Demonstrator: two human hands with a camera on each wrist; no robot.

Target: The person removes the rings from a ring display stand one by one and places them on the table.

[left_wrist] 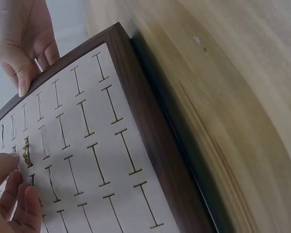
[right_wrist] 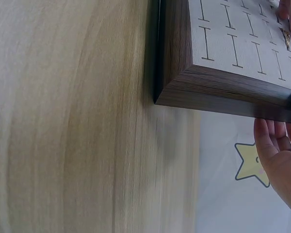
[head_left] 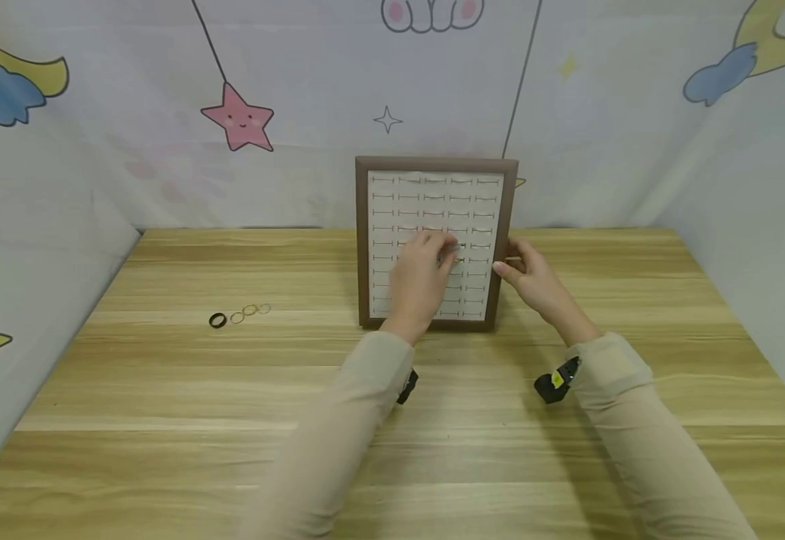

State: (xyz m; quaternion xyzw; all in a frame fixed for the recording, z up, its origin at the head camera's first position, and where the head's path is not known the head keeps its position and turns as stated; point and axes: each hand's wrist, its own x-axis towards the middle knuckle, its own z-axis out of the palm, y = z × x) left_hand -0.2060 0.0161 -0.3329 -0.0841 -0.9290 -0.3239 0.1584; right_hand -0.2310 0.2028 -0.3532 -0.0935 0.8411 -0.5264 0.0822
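A brown-framed ring display board with rows of slots in its white face stands upright on the table. My right hand grips its right edge, thumb on the front and fingers behind. My left hand is at the middle of the slotted face, thumb and fingers bent close together. Whether a ring is between those fingertips is hidden. Beside them a gold ring sits in a slot, also seen from the right wrist as a gold ring.
On the wooden table, left of the board, lie a black ring and several thin metal rings. Behind the board hangs a pale curtain with cartoon stars. Each wrist carries a small black camera.
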